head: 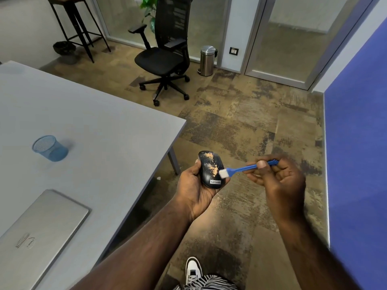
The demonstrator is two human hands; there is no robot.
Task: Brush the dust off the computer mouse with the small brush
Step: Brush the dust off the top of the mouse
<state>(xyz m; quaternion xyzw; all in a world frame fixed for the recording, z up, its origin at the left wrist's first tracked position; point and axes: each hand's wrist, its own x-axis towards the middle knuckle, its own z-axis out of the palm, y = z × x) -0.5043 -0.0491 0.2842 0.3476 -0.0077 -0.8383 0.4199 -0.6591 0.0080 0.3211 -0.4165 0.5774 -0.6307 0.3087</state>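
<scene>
A black computer mouse (210, 168) with tan dust across its top lies in the palm of my left hand (193, 186), which grips it from below, over the floor just off the table's corner. My right hand (278, 178) pinches the handle of a small blue brush (243, 168) between thumb and fingers. The brush's white bristle head touches the mouse's right side, beside the dust patch. A white label sits on the mouse's near end.
A grey table (94, 126) on the left carries a blue mesh cup (50, 147) and a shut silver laptop (39, 231). Farther off stand a black office chair (165, 59), a steel bin (207, 60) and a tall stool (77, 28). A blue wall (360, 143) runs along the right.
</scene>
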